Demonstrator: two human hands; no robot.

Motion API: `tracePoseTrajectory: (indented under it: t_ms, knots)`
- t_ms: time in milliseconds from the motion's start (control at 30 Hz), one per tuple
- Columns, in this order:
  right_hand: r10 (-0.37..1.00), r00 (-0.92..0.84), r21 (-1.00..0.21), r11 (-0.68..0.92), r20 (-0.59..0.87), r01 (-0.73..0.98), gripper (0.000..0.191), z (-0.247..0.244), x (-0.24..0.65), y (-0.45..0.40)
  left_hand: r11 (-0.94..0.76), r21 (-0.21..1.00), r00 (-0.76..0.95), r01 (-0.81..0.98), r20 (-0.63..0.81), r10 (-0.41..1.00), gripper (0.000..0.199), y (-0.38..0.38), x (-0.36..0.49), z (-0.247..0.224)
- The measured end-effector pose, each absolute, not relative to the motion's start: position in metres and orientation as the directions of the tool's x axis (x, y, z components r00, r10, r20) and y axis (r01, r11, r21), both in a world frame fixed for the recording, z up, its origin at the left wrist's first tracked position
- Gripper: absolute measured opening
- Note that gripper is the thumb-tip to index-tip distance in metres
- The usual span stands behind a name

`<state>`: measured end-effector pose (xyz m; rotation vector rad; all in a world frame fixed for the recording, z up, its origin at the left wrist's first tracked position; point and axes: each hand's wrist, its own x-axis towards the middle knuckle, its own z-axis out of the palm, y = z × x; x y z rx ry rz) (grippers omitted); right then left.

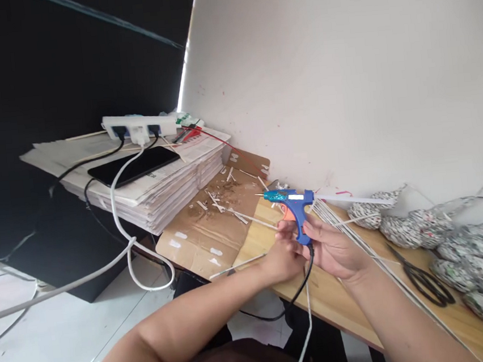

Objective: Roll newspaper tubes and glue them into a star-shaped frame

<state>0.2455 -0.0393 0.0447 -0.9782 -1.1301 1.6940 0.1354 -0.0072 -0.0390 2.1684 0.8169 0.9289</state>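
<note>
A blue hot glue gun (299, 212) with an orange trigger points left, a long translucent glue stick (349, 198) jutting from its rear. My right hand (336, 249) is closed round its handle, thumb toward me. Just left of and against it, my left hand (284, 261) is closed on crossed thin rolled-paper sticks (309, 311). Their ends stick out left, right and down past the table edge; the crossing point is hidden by my fingers and the gun. A black cord (301, 289) hangs from the handle's bottom.
Scraps lie on a brown cardboard sheet (196, 239). Behind stands a newspaper stack (175, 199) bearing a phone (133, 166) and a power strip (140, 126). On the wooden table (334, 303) are more paper sticks (360, 238), black scissors (426, 283) and woven paper bundles (417, 229).
</note>
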Motion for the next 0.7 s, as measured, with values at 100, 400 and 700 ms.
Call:
tracePoseTrajectory:
  t_ms: [100,400,700]
  knots:
    - [0.946,-0.308,-0.947,-0.185,-0.100,-0.263,0.028,0.043,0.235,-0.035,-0.169,0.986,0.631,0.015,0.122,0.766,0.031,-0.011,0.107,-0.029]
    - [0.961,-0.275,-0.988,-0.074,-0.035,-0.133,0.042,0.021,0.189,-0.033,0.472,0.818,0.575,-0.330,-0.223,0.787,0.030,-0.032,0.037,-0.018]
    - [0.939,-0.345,-0.995,-0.050,-0.017,-0.089,0.042,-0.015,0.167,-0.047,0.222,0.975,0.566,-0.016,-0.174,0.806,0.041,-0.044,0.004,-0.025]
